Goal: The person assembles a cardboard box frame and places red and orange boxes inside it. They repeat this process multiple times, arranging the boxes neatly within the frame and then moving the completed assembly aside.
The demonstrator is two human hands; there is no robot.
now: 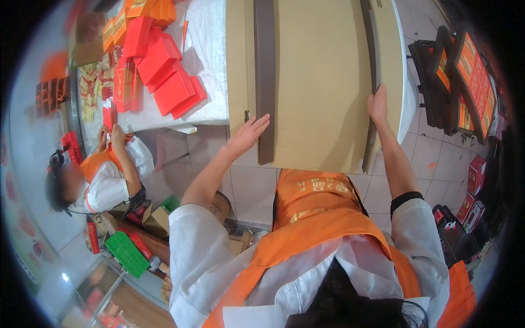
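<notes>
A large tan cardboard sheet (320, 82) lies on the white-covered table in front of me, its near edge close to my apron. Two long dark-brown side flaps rise from it, a left flap (266, 76) and a right flap (371, 49). My left hand (247, 134) rests with its fingers stretched out against the near part of the left flap. At the opposite side, my right hand (377, 105) has its fingers closed round the right flap; some of those fingers are hidden behind it.
Red boxes (164, 71) and orange boxes (143, 11) are heaped on the table's left. A seated co-worker (112, 164) holds red packets there. Dark-edged printed panels (473, 82) stack up at the right. A green crate (127, 252) stands low at the left.
</notes>
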